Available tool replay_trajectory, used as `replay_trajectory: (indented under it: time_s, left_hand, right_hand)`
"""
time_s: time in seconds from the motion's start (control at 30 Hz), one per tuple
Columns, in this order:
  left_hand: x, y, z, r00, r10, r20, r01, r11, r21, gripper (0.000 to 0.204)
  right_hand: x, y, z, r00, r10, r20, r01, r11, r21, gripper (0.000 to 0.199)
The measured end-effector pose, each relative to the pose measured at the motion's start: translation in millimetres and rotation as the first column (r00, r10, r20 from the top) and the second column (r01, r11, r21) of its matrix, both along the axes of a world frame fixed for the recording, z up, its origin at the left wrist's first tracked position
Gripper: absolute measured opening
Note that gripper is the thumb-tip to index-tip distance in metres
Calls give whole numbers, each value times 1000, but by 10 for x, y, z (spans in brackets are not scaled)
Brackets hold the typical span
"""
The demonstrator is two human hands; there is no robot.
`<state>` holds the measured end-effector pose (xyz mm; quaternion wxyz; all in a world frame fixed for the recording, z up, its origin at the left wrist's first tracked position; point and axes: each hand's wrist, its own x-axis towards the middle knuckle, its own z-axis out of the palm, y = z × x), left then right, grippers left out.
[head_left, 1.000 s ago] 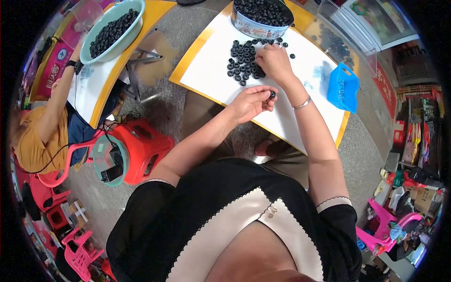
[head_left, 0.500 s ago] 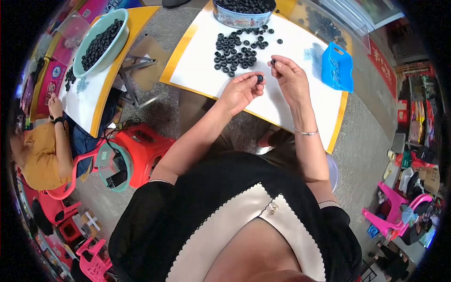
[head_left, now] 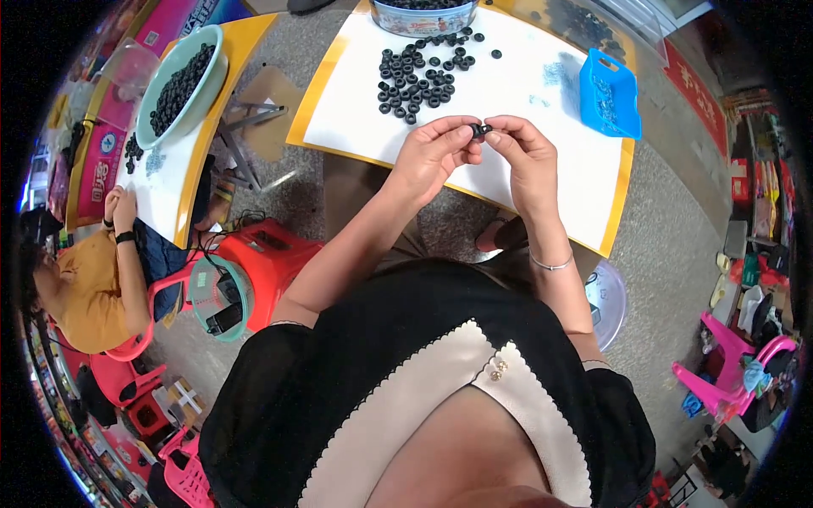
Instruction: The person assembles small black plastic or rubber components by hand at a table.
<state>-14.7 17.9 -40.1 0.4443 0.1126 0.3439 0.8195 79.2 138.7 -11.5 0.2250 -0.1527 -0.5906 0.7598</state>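
Observation:
Over the near edge of the white-topped table (head_left: 542,186), my left hand (head_left: 434,161) pinches a small black ring (head_left: 478,130), like a toy wheel, between thumb and fingers. My right hand (head_left: 529,165) meets it there, its thumb and forefinger closed on a small dark piece pressed against the ring. Fingertips hide most of that piece. Beyond my hands lie many loose black rings (head_left: 412,83) in a scattered patch. An oval tin (head_left: 423,22) filled with more of them stands at the table's far edge.
A blue basket (head_left: 611,114) with small clear bits stands at the table's right; similar bits (head_left: 552,74) lie beside it. At the left, a person in a mustard shirt (head_left: 93,292) sits by another table with a pale green basin (head_left: 220,63) of black rings. A red stool (head_left: 271,262) stands below.
My hands have come together, bringing the right hand's small piece against the ring in my left. My view has shifted slightly. The seated person's hands have come together.

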Motion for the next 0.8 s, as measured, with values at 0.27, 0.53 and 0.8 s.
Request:
replay_trajectory:
  time_s: [0.27,0.53,0.8]
  left_hand:
    - [71,-8,97,980,13,-197,-41,989,-139,23]
    - [35,-21,77,967,17,-254,-57,987,-150,24]
    - [17,-43,42,941,-33,-335,-55,966,-251,24]
  right_hand:
    - [79,-54,-36,987,-161,-6,146,875,463,13]
    - [45,-63,28,979,-172,-106,198,722,663,11]
    - [42,-65,-72,979,-147,-139,200,599,776,11]
